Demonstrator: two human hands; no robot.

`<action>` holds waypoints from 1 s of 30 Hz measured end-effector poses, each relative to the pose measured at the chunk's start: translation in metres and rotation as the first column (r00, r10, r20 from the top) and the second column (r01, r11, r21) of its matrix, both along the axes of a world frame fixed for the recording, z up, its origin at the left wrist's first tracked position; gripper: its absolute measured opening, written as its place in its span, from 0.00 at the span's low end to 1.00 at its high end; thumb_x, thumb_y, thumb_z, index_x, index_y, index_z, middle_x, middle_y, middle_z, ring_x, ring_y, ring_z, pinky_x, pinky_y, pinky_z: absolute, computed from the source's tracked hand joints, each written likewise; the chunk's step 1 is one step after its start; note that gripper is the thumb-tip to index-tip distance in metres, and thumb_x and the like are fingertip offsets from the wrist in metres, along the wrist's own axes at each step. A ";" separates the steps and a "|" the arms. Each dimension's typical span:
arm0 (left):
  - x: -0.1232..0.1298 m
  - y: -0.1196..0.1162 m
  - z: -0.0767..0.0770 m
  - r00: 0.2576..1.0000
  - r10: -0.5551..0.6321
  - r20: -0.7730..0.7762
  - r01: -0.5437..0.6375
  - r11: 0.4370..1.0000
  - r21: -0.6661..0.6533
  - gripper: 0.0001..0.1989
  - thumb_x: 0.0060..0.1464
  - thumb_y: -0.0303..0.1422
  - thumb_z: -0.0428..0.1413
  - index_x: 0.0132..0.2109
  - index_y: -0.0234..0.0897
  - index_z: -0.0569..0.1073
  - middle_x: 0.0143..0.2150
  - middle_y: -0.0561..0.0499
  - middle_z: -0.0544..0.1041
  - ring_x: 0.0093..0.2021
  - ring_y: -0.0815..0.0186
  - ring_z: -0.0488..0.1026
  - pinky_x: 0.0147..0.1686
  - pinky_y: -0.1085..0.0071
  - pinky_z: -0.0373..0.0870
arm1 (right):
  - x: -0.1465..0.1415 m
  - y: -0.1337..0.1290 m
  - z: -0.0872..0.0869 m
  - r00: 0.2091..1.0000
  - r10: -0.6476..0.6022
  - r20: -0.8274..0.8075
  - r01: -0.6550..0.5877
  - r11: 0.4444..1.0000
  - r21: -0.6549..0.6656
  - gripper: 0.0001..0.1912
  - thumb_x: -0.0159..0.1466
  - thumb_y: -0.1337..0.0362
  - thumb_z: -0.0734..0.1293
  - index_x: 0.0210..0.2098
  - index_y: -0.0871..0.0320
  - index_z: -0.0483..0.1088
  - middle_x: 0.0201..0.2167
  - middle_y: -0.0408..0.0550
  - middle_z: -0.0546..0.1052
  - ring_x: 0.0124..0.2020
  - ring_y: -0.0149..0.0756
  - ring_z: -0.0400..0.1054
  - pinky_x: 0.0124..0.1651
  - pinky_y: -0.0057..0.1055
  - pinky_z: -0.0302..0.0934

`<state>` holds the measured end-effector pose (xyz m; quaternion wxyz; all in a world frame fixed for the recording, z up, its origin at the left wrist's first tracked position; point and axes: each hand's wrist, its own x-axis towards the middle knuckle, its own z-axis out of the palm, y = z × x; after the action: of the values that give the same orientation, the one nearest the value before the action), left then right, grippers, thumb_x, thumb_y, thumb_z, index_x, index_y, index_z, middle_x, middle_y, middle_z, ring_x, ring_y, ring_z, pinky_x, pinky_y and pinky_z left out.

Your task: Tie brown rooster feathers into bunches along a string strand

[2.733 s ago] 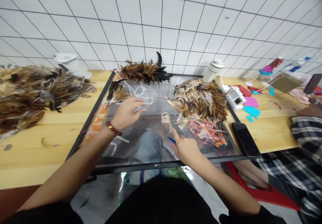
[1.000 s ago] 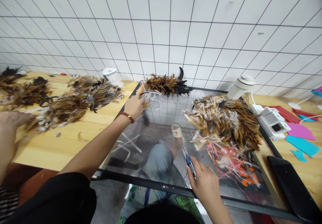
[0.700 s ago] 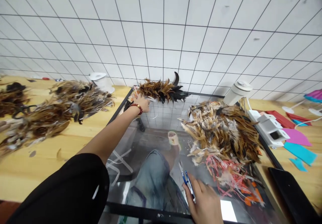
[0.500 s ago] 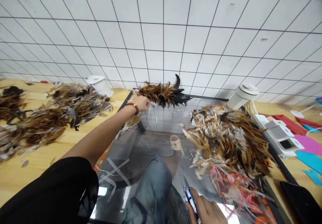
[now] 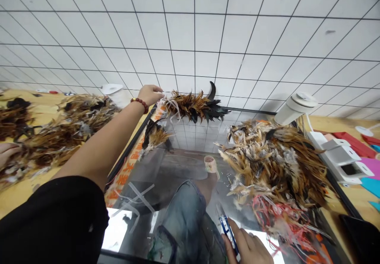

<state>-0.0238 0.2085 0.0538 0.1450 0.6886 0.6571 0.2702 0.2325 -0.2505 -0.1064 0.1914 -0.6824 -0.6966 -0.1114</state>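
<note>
My left hand [image 5: 151,94], with a red bead bracelet at the wrist, reaches to the far left corner of the glass surface. Its fingers are pressed together at the white ribbon end of a brown and black feather bundle [image 5: 192,106]; what they pinch is too small to make out. Near the bottom edge, my right hand [image 5: 247,246] holds blue thread snips [image 5: 228,232], blades pointing away from me. A small feather tuft [image 5: 156,137] lies below the bundle's left end. White ribbon strips [image 5: 138,198] lie on the glass [image 5: 178,165].
A large feather pile [image 5: 273,161] with pink strings [image 5: 285,220] covers the right side. Behind it stand a white cylinder [image 5: 295,107] and a white device [image 5: 341,161]. More feathers [image 5: 68,133] lie left, where another person's hand [image 5: 7,153] shows. A dark phone-like object [image 5: 360,232] is lower right.
My left hand has moved left and up, from over the bundle's ribbon end to its outer side, uncovering ribbons and the small tuft. My right hand still holds the snips. The view has shifted slightly.
</note>
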 end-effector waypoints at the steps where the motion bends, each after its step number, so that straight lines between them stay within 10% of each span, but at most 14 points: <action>1: -0.008 -0.014 0.000 0.998 -0.002 -0.060 0.002 1.000 0.000 0.18 0.43 0.37 0.60 0.42 0.35 0.78 0.41 0.46 0.79 0.40 0.61 0.73 0.43 0.67 0.68 | 0.001 0.000 0.002 1.000 0.013 0.001 -0.013 1.000 -0.012 0.16 0.65 0.56 0.61 0.45 0.56 0.74 0.25 0.47 0.77 0.20 0.35 0.67 0.28 0.31 0.58; 6: -0.064 -0.090 -0.019 0.940 -0.135 -0.312 0.073 0.977 -0.203 0.08 0.40 0.36 0.60 0.29 0.38 0.78 0.28 0.49 0.78 0.32 0.61 0.74 0.34 0.71 0.67 | 0.006 0.001 0.007 0.995 0.096 -0.031 -0.096 0.995 -0.014 0.20 0.67 0.53 0.57 0.48 0.58 0.70 0.27 0.49 0.77 0.22 0.35 0.68 0.28 0.30 0.57; 12: -0.085 -0.152 -0.072 0.944 -0.191 -0.269 0.118 0.957 -0.265 0.08 0.40 0.36 0.59 0.29 0.38 0.77 0.30 0.49 0.79 0.32 0.62 0.74 0.31 0.72 0.65 | 0.007 0.002 0.007 0.994 0.107 -0.022 -0.108 0.994 -0.010 0.19 0.67 0.53 0.56 0.47 0.58 0.69 0.29 0.48 0.78 0.23 0.36 0.69 0.29 0.31 0.57; 19: -0.078 -0.164 -0.086 0.989 -0.086 -0.121 0.054 0.967 -0.250 0.12 0.45 0.35 0.57 0.37 0.37 0.79 0.32 0.48 0.80 0.34 0.63 0.75 0.33 0.73 0.67 | 0.006 0.002 0.012 0.997 0.061 0.056 -0.059 0.997 -0.041 0.18 0.67 0.54 0.57 0.48 0.56 0.69 0.30 0.47 0.78 0.23 0.37 0.70 0.29 0.31 0.57; 30: -0.041 -0.177 -0.097 0.922 0.054 -0.383 -0.060 0.998 -0.003 0.12 0.48 0.38 0.55 0.36 0.38 0.79 0.40 0.40 0.78 0.41 0.56 0.74 0.39 0.66 0.68 | 0.004 0.003 0.016 0.999 0.030 0.041 -0.026 0.995 -0.093 0.18 0.67 0.56 0.56 0.49 0.56 0.69 0.33 0.47 0.78 0.27 0.36 0.71 0.31 0.29 0.56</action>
<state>-0.0649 0.0310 -0.0436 0.0110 0.7076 0.6945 0.1298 0.2362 -0.2479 -0.0900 0.1463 -0.6783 -0.7143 -0.0907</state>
